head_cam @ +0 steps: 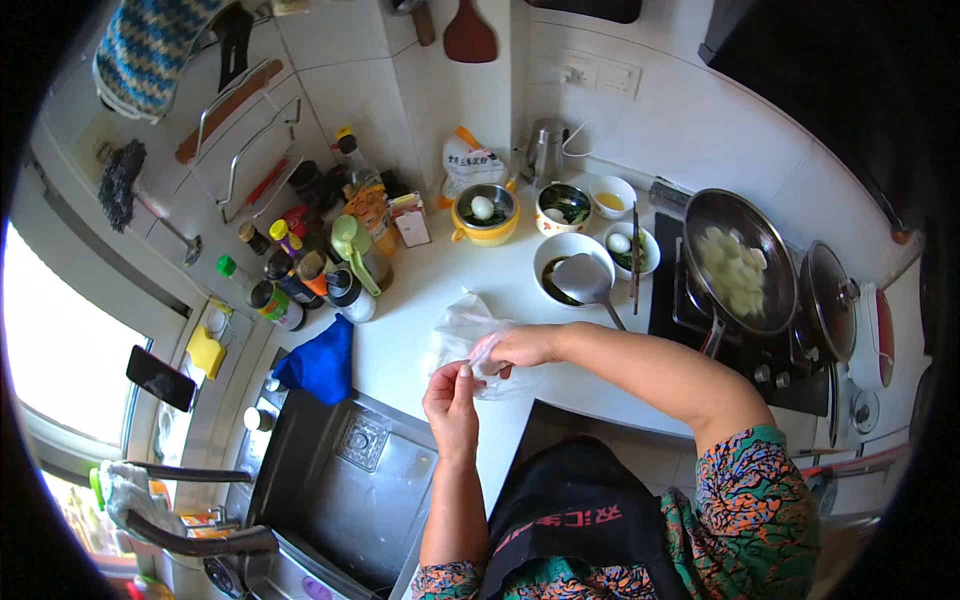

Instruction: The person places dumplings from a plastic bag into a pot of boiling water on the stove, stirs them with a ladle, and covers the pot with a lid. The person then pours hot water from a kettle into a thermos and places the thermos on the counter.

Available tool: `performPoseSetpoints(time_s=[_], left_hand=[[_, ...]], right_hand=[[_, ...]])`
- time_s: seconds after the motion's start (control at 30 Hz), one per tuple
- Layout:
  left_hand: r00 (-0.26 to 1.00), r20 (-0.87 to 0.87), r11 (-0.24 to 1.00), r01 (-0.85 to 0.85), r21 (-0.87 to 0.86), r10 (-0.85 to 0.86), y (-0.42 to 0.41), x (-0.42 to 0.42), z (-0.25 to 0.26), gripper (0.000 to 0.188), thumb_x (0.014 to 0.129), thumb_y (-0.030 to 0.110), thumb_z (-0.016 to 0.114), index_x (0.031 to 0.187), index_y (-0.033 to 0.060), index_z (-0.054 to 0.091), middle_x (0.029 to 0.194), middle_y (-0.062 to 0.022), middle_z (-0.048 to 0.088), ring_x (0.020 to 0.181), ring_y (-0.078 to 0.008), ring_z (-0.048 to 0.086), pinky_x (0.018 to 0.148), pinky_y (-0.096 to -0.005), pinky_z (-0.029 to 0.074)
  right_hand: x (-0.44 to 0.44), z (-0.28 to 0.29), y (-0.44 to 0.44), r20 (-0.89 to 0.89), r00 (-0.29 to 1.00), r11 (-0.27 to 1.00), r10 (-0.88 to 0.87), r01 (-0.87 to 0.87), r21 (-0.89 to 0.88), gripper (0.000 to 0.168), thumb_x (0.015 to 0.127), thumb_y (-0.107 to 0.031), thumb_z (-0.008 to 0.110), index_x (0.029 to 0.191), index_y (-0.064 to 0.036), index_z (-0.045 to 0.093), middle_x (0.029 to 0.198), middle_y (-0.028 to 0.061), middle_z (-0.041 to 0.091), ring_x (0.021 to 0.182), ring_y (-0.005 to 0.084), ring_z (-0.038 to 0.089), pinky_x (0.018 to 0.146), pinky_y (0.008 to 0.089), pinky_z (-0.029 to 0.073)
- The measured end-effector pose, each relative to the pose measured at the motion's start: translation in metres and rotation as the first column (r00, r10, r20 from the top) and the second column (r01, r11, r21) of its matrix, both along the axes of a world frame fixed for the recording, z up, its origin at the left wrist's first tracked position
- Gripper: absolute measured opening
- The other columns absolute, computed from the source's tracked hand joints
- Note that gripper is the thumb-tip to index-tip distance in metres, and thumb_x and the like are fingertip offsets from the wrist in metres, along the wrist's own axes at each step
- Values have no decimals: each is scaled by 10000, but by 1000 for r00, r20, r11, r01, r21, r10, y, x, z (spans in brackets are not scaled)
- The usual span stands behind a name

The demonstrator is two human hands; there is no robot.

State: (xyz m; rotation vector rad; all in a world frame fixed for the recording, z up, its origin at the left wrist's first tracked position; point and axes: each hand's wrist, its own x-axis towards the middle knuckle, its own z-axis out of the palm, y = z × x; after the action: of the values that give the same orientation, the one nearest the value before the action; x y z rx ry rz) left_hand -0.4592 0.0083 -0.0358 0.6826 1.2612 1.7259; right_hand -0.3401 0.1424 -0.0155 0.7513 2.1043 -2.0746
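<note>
A thin, whitish translucent plastic bag [459, 330] lies on the white counter in front of me. My left hand [453, 394] pinches the bag's edge between thumb and fingers, near the sink's corner. On the bag's right side, my right hand [517, 349] reaches into its mouth or grips its rim; its fingertips are partly hidden by the plastic. What the bag contains cannot be made out. Behind it stands a white bowl [541, 259] of dark liquid, with a metal spatula [585, 279] resting across it.
A frying pan [739, 262] with pale slices sits on the stove at right. Small bowls with eggs and greens, including a yellow cup [487, 225], line the back. Chopsticks [636, 259] bridge a bowl. Bottles [279, 304], a blue cloth [322, 360] and the sink [360, 495] are at left.
</note>
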Motion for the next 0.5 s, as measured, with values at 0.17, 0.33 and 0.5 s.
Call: performPoseSetpoints(time_s=[0.17, 0.33, 0.5], left_hand=[[998, -66, 1000, 11, 15, -10, 11, -4, -20, 102, 900, 98, 552, 924, 8, 593, 760, -23, 579, 669, -96, 524, 640, -238, 455], [976, -218, 996, 35, 81, -16, -1, -15, -24, 206, 939, 119, 482, 1062, -31, 552, 864, -61, 588, 747, -116, 544, 687, -252, 466], [301, -952, 996, 83, -22, -46, -7, -14, -32, 1006, 645, 415, 664, 1420, -6, 179, 1461, -246, 138, 1355, -394, 154, 1089, -538, 76]], right_hand=[[16, -15, -3, 119, 991, 966, -56, 24, 257, 224, 870, -264, 536, 958, -93, 652, 768, 35, 619, 661, 113, 532, 622, 279, 468], [-4, 9, -22, 98, 958, 648, -268, 104, 755, 233, 817, -219, 495, 887, -71, 661, 888, 166, 659, 847, 356, 628, 770, 469, 477], [-20, -1, -17, 49, 932, 509, -358, 151, 848, 195, 753, -155, 537, 850, -54, 673, 868, 159, 668, 864, 316, 641, 813, 437, 481]])
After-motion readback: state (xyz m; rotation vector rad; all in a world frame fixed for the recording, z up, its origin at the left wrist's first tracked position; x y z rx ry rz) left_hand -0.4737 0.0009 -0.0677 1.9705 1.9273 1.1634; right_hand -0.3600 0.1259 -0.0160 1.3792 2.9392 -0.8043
